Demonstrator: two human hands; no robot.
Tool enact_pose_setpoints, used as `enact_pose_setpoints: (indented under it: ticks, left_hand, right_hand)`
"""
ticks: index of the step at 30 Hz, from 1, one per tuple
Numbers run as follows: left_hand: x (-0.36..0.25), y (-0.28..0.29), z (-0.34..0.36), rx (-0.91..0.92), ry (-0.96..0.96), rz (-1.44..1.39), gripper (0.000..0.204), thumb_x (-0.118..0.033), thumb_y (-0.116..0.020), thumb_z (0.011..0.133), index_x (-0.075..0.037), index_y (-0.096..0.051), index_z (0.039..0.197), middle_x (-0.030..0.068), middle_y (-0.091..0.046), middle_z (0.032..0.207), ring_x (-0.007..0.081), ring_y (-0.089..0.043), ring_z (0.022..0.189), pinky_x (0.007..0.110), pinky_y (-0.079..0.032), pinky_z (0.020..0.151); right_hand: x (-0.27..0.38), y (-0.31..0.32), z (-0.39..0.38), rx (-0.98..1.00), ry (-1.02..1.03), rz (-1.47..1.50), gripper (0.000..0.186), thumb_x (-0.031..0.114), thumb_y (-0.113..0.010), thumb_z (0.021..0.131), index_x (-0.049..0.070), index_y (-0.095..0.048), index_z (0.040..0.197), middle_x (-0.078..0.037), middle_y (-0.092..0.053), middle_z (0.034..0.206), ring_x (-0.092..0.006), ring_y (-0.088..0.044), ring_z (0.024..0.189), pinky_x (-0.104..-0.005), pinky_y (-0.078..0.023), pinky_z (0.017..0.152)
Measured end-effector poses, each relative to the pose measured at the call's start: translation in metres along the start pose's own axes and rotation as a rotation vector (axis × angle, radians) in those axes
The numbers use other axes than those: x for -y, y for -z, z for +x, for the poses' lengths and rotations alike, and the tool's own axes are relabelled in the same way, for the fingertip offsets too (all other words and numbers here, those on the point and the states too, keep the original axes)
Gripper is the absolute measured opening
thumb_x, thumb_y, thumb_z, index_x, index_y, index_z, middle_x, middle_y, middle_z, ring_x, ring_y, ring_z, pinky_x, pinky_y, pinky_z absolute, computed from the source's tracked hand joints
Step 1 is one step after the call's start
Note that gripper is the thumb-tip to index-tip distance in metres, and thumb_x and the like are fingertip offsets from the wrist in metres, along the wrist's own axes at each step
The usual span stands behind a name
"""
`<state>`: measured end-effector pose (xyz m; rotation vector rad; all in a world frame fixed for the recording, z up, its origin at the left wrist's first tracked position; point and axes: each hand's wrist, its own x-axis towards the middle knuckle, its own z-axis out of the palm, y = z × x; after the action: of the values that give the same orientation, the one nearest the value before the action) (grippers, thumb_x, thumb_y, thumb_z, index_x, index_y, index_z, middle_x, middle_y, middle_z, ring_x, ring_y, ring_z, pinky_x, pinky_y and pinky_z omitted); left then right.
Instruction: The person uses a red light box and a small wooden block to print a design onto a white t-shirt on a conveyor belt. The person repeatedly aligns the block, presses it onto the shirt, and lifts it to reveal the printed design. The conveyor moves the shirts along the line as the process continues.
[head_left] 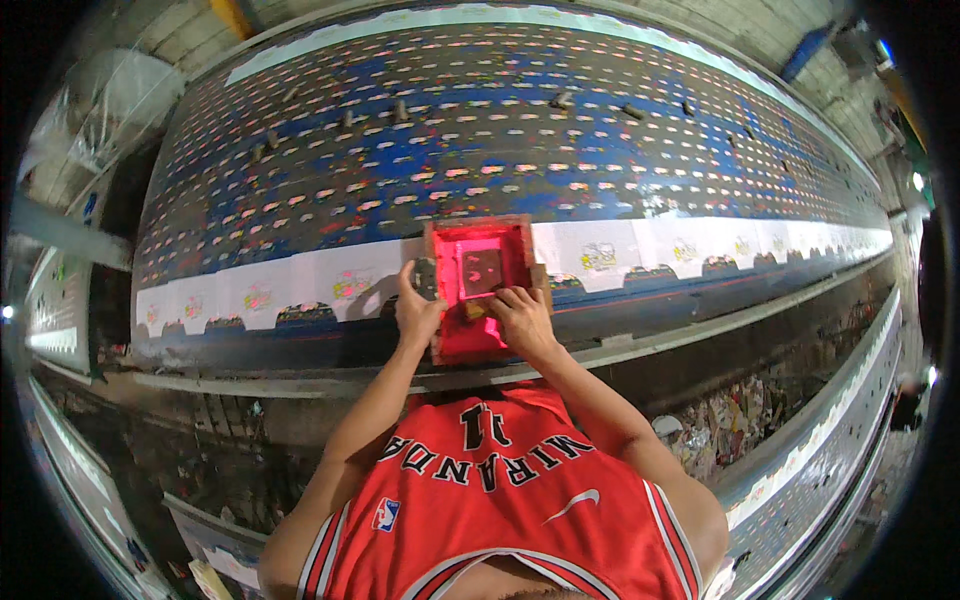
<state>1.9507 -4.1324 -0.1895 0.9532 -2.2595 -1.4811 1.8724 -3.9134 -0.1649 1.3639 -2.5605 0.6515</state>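
Note:
A small wooden screen-printing frame (481, 219), wet with bright pink-red ink inside, lies on the near side of a long printing table (330, 240). My left hand (416, 312) is closed around its left side, next to a dark grey block (426, 274). Over the frame's right half, my right hand (522, 318) has its fingers bent around a squeegee. Only a short yellowish part of that squeegee (475, 311) shows, low in the inked area; the fingers hide the rest. Through the mesh, a darker squarish patch (481, 272) appears.
White printed cloth pieces (357, 283) line the table's near edge on both sides of the frame. Several small dark blocks (401, 110) stand on the dark, ink-spotted tabletop. A rail (640, 350) runs along the front. Scraps (715, 425) lie below; another table (820, 450) stands behind right.

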Motion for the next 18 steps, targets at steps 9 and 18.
enact_pose_setpoints:
  ticks: [9, 18]
  left_hand:
    - [-0.051, -0.081, -0.027, -0.066, -0.176, -0.208, 0.097, 0.001, -0.074, 0.069, -0.007, -0.037, 0.158, 0.0178, -0.063, 0.129, 0.0296, -0.064, 0.116, 0.039, -0.049, 0.106]
    - [-0.107, -0.220, -0.059, -0.059, -0.062, -0.129, 0.101, -0.006, -0.079, 0.069, -0.014, -0.036, 0.161, 0.0242, -0.068, 0.130, 0.0405, -0.071, 0.112, 0.047, -0.054, 0.099]
  right_hand:
    - [-0.073, 0.073, -0.015, -0.058, -0.014, -0.013, 0.028, 0.012, -0.068, 0.083, 0.011, -0.073, 0.111, -0.006, -0.071, 0.110, -0.0258, -0.066, 0.108, -0.0475, -0.046, 0.095]
    - [-0.188, 0.131, -0.077, 0.007, -0.094, -0.059, 0.023, 0.017, -0.074, 0.087, 0.013, -0.073, 0.110, -0.004, -0.071, 0.108, -0.0248, -0.067, 0.105, -0.0471, -0.046, 0.091]
